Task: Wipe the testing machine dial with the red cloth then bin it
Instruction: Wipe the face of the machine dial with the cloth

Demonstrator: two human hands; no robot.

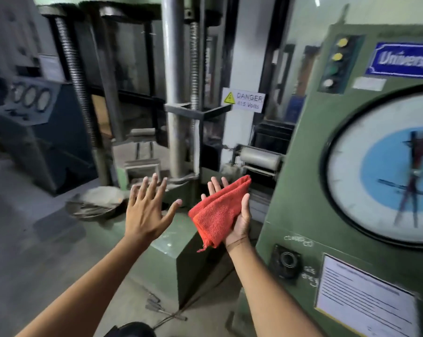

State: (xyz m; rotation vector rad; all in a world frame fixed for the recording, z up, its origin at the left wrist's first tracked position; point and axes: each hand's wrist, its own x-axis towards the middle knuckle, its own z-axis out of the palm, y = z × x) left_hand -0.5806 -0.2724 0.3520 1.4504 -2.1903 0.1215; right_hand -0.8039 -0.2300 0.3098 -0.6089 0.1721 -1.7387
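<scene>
A folded red cloth (217, 212) lies across the upturned palm of my right hand (241, 221), with the thumb pressed on its right edge. My left hand (146, 210) is held out flat just left of it, fingers spread, holding nothing and not touching the cloth. The round white dial (356, 190) with a blue centre and dark pointers sits on the green testing machine cabinet (298, 190) at the right, about a hand's width right of the cloth. No bin can be made out with certainty.
The load frame's steel columns (174, 93) and threaded screws stand straight ahead, with a danger sign (244, 99) beside them. A green machine base block (176, 242) lies below my hands. A shallow metal pan (96, 203) sits on the dusty floor at the left.
</scene>
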